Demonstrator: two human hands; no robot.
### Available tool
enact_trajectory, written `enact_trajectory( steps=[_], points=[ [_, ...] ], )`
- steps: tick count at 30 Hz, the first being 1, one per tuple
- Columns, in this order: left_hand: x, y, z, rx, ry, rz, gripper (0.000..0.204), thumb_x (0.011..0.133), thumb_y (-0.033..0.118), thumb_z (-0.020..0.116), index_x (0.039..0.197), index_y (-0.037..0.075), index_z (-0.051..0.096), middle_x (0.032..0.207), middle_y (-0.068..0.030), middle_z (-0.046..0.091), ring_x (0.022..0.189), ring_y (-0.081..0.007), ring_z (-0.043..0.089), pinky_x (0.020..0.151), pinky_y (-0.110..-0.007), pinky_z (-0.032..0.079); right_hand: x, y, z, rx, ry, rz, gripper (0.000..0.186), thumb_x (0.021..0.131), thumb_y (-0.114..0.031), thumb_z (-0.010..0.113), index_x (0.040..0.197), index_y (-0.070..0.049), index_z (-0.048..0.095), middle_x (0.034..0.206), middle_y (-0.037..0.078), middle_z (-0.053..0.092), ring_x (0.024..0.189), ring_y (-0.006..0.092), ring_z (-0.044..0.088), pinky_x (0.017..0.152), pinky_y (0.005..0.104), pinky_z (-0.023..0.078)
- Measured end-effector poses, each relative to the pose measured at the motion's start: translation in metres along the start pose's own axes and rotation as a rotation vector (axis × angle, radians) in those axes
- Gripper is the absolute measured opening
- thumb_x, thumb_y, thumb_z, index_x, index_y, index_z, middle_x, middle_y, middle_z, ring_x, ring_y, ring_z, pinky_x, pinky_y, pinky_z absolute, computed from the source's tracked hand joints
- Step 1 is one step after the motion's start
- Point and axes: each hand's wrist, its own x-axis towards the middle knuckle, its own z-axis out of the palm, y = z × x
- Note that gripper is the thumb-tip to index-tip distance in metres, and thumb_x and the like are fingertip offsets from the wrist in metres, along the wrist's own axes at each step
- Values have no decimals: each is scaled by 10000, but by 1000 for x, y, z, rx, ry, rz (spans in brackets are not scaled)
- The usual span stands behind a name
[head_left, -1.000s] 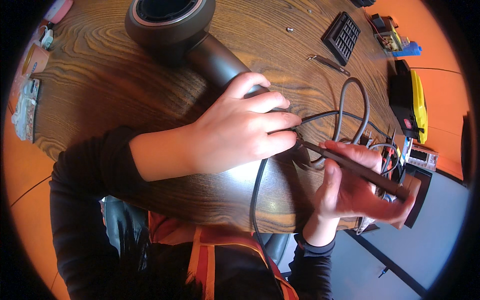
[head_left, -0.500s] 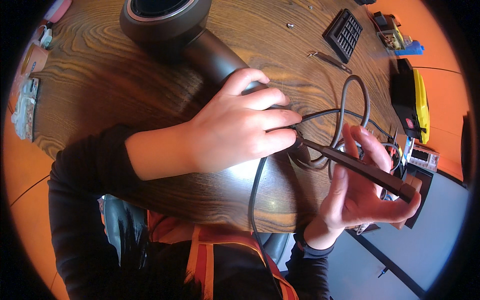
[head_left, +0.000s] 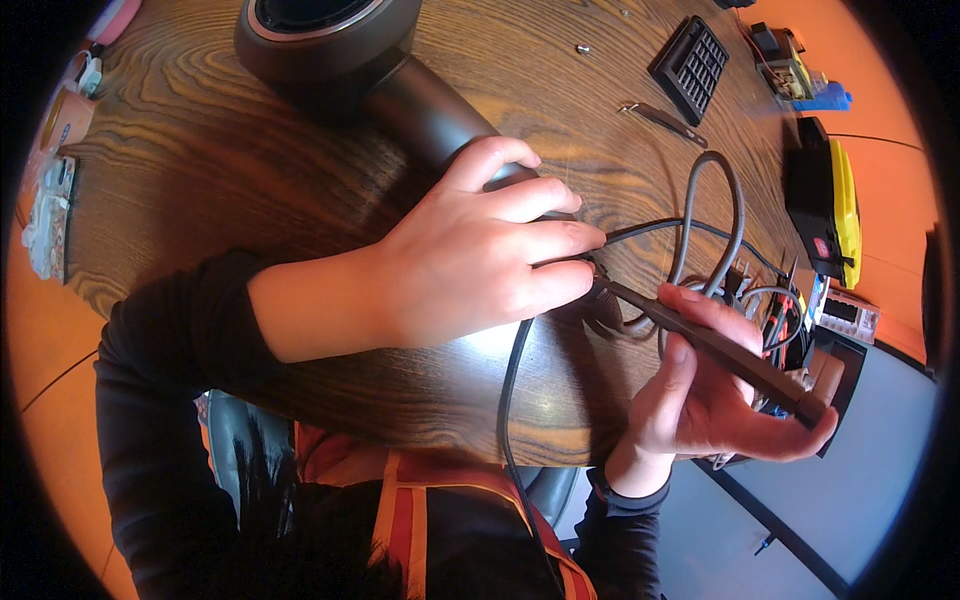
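A dark hair dryer (head_left: 425,112) lies across the wooden table, its round ringed head at the far left and its handle slanting down toward me. My left hand (head_left: 465,255) is closed over the lower part of that handle. In my right hand (head_left: 695,400) is a slim dark screwdriver (head_left: 745,365), thumb and fingers on its shaft and one finger pressed against its back end. The screwdriver's tip points at the handle's end, beside my left fingertips; the exact contact spot is hidden. A thick grey cord (head_left: 741,200) loops just beyond the tip.
Tweezers (head_left: 668,124) and a black slotted bit holder (head_left: 690,72) lie at the far right, near a small metal piece (head_left: 583,49). A black-and-yellow toolbox (head_left: 825,205) stands at the right edge. A thin black cable (head_left: 512,385) hangs over the table's near edge (head_left: 440,445).
My right fingers have closed in on the screwdriver's shaft; they were spread higher before. The screwdriver's back end has dropped slightly and looks turned. My left hand and the hair dryer stay nearly still.
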Motion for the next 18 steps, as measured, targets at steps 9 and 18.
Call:
enact_trajectory(
  steps=[9, 18],
  points=[
    [0, 0, 2, 1, 26, 7, 96, 718, 143, 620, 808, 151, 652, 976, 1, 659, 988, -170, 567, 943, -436, 359, 3, -4, -1, -61, 70, -25, 755, 869, -24, 588, 1391, -208, 74, 929, 235, 601, 713, 280, 637, 653, 363, 568],
    [0, 0, 1, 1, 17, 6, 101, 711, 143, 622, 807, 148, 654, 974, 2, 659, 989, -167, 567, 940, -433, 359, 3, 4, 3, 139, 130, -12, 466, 813, -31, 657, 1189, 36, 390, 964, 215, 620, 833, 284, 647, 768, 365, 546]
  ],
)
